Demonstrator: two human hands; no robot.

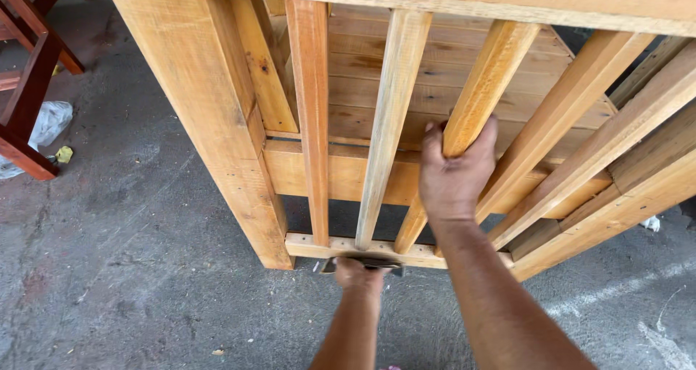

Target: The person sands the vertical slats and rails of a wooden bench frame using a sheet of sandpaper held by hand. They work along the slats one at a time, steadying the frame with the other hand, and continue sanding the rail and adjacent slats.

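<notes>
Item: unfinished piece of pale wooden furniture with a slatted side (239,145), standing on a grey concrete floor (130,268). Thick square corner post at the left, a boarded panel behind, a lower cross rail (341,248) close to the floor.

Slats: several upright light-wood slats run from the top rail down to the lower cross rail. They are unevenly set, some straight, some leaning to the right.

Right hand (455,176): raised to mid height of the frame, fingers (433,139) clenched around one leaning slat (482,87), thumb on the near face. The slat runs from the top rail, through the grip, and down to the lower cross rail.

Left hand (359,276): low, just beneath the lower cross rail, fingers closed on a small dark tool with metal parts (362,263). The tool lies flat against the underside of the rail, near the foot of the gripped slat. Its kind cannot be told, since the hand covers most of it.

Surroundings: dark red-brown wooden furniture legs (29,87) at the far left, well apart from the frame; beside them a crumpled whitish plastic bag (49,122) and a small yellow scrap (64,154) on the floor. Pale streaks mark the concrete at the lower right.
</notes>
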